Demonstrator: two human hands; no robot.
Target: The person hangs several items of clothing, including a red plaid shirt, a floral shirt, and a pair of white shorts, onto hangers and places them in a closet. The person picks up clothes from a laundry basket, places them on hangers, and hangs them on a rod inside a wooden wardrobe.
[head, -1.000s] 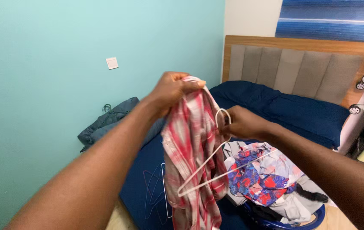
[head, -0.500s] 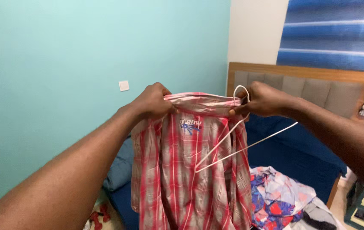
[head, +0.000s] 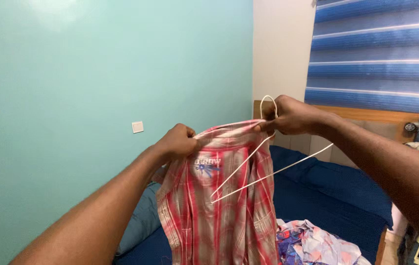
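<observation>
Head view: the left hand has its grip closed tight on one end of the collar of a red and white plaid shirt, while the right hand pinches the other end of the collar together with the hook of a white wire hanger. Both grips are narrow and full, fingers curled right over the cloth. The shirt hangs open and flat between the two hands, its inner neck label facing the person, and the hanger's triangle slants down across the front of the cloth rather than sitting inside it.

A second ago the shirt was a bunched rope in the left hand alone, with the hanger held apart, low over the bed. Now it is spread by the collar and lifted higher against the teal wall. To my eye that leaves the neck opening stretched and the hanger lying just at it, though neither shoulder is on the wire yet.

Below lies the bed with its dark blue cover, a heap of patterned clothes on it, and a blue striped blind behind.
</observation>
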